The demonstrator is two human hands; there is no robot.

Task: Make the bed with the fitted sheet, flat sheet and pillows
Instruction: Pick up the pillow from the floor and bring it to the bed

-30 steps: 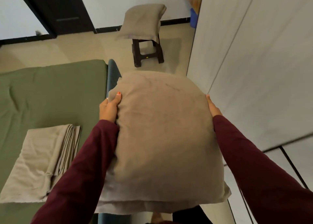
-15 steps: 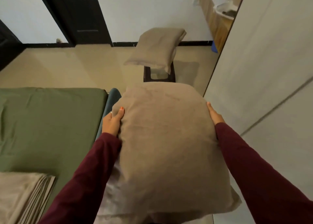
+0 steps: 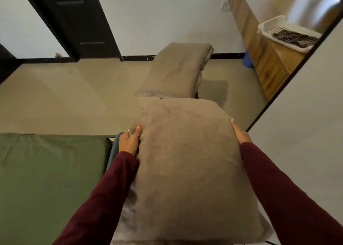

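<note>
I carry a large taupe pillow in front of me, between both arms. My left hand grips its left edge, thumb on top and fingers behind. My right hand holds the right edge, with its fingers hidden behind the pillow. A second taupe pillow lies on a dark stool straight ahead, and the stool is almost hidden under it. The bed, covered in a green fitted sheet, lies to my left. The folded flat sheet is out of view.
A pale cupboard front rises close on my right. A wooden counter with a white basket stands at the back right. A dark door is in the far wall. Beige floor stretches ahead.
The view has tilted up and moved forward toward the stool. The folded sheet on the bed has dropped out of sight. Both hands keep the same hold on the pillow.
</note>
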